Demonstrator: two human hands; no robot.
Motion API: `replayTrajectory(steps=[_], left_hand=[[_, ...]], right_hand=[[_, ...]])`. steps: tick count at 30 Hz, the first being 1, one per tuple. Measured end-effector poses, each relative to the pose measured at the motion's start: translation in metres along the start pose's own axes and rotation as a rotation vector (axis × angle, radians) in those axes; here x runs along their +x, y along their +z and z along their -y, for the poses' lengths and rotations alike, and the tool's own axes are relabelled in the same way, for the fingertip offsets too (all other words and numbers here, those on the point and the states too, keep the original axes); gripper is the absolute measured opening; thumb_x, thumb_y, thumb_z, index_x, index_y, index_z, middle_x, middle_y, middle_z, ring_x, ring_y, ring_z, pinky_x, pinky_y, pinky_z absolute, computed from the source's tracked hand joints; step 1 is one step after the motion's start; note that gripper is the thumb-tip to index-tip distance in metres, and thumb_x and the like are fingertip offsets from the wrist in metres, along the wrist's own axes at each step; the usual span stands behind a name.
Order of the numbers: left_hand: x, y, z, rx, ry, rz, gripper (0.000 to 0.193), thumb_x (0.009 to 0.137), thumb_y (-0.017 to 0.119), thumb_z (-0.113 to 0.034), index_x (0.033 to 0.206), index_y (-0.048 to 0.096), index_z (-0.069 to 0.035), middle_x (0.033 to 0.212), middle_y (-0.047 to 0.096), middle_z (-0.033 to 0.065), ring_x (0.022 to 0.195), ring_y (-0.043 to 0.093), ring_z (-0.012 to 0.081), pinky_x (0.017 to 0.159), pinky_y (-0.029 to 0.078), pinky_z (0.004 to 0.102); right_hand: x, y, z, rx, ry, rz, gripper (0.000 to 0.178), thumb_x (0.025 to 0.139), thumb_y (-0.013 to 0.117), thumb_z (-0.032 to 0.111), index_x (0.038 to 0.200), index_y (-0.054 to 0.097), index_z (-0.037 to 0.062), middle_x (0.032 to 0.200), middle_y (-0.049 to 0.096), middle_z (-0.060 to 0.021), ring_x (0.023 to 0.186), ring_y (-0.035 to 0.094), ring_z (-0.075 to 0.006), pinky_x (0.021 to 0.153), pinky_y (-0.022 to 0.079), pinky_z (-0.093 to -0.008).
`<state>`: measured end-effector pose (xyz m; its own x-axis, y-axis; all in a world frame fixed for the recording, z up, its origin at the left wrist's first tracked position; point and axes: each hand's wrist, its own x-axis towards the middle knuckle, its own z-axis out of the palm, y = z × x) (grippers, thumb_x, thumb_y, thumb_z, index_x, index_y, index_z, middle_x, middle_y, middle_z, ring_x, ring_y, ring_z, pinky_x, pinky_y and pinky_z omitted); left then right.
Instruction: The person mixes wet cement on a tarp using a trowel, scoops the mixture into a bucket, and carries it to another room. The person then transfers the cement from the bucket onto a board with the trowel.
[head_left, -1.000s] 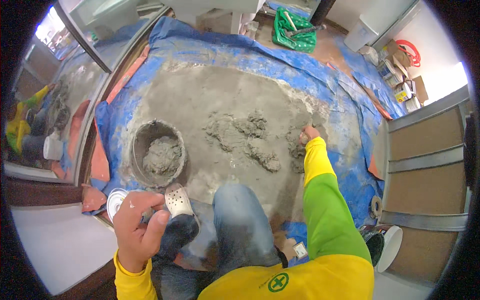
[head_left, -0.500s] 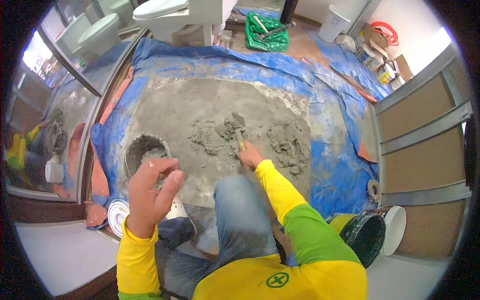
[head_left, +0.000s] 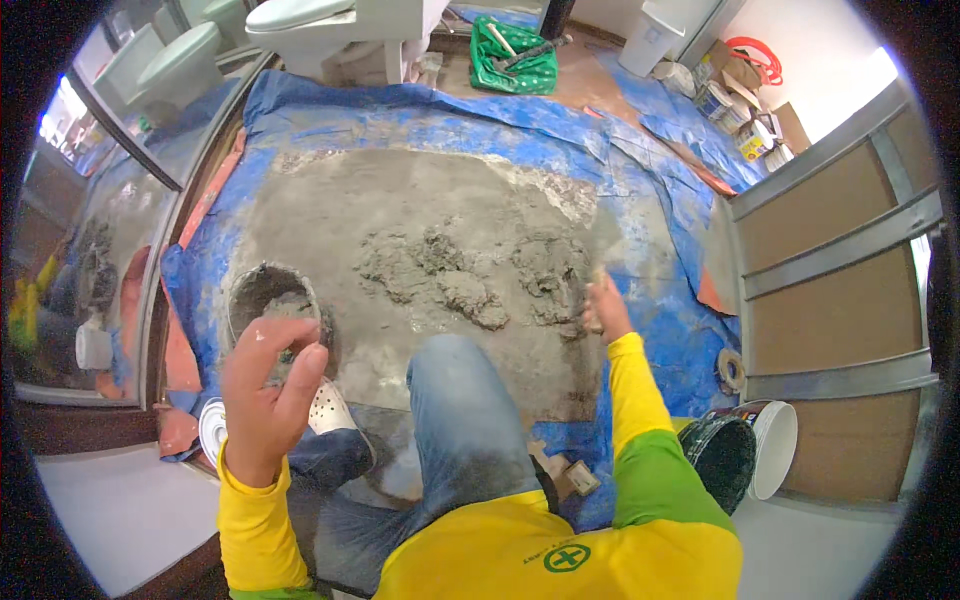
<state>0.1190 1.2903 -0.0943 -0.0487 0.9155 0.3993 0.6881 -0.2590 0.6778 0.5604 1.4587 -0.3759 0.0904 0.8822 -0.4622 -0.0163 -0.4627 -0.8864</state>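
Note:
My right hand (head_left: 607, 308) grips the wooden handle of a trowel (head_left: 599, 272) at the right edge of the wet grey mortar bed (head_left: 330, 215); the blade is smeared by motion. Just left of it lies a rough mortar heap (head_left: 550, 270), and a wider lumpy mortar heap (head_left: 430, 272) sits in the middle of the bed. My left hand (head_left: 268, 390) hovers with curled fingers and thumb apart, holding nothing. Behind it stands a mortar-smeared bucket (head_left: 236, 298) with some mortar inside, partly hidden by the fingers.
Blue tarpaulin (head_left: 400, 115) surrounds the mortar. A toilet (head_left: 330, 25) and a green cloth with a hammer (head_left: 510, 62) are at the far side. Dark and white buckets (head_left: 775, 455) stand at my right, near a tape roll (head_left: 731, 370). Glass panels line the left.
My right hand has swung right with the trowel, from the middle heap to the bed's right edge. A mortar lump shows where the trowel was. The whole view has shifted slightly.

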Motion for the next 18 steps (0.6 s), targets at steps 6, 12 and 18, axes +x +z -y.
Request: replayTrajectory(steps=[6, 12, 18], left_hand=[[-0.008, -0.004, 0.008, -0.025, -0.027, -0.012, 0.019, 0.085, 0.065, -0.014, 0.096, 0.062, 0.001, 0.084, 0.062, 0.0111, 0.075, 0.059, 0.0210, 0.069, 0.046, 0.0296], [-0.010, -0.011, 0.003, -0.006, -0.048, -0.057, 0.017, 0.085, 0.064, -0.013, 0.095, 0.062, 0.001, 0.083, 0.062, 0.0101, 0.075, 0.058, 0.0198, 0.069, 0.046, 0.0292], [0.008, 0.022, 0.006, -0.041, 0.006, 0.003, 0.017, 0.084, 0.065, -0.011, 0.095, 0.063, 0.001, 0.082, 0.062, 0.0094, 0.075, 0.059, 0.0186, 0.070, 0.047, 0.0286]], right_hand=[[0.077, -0.017, -0.032, 0.130, 0.367, -0.099, 0.021, 0.088, 0.053, 0.025, 0.101, 0.050, 0.0092, 0.064, 0.048, -0.0058, 0.049, 0.049, -0.0186, 0.043, 0.047, -0.0353], [0.054, 0.052, -0.073, -0.249, 0.323, 0.237, 0.029, 0.088, 0.054, 0.022, 0.111, 0.053, 0.0048, 0.076, 0.056, -0.0098, 0.058, 0.056, -0.0251, 0.049, 0.048, -0.0418], [-0.016, 0.142, -0.083, -0.876, -0.183, 0.256, 0.066, 0.081, 0.060, 0.020, 0.140, 0.036, 0.0041, 0.129, 0.051, -0.0252, 0.116, 0.053, -0.0336, 0.099, 0.041, -0.0366]])
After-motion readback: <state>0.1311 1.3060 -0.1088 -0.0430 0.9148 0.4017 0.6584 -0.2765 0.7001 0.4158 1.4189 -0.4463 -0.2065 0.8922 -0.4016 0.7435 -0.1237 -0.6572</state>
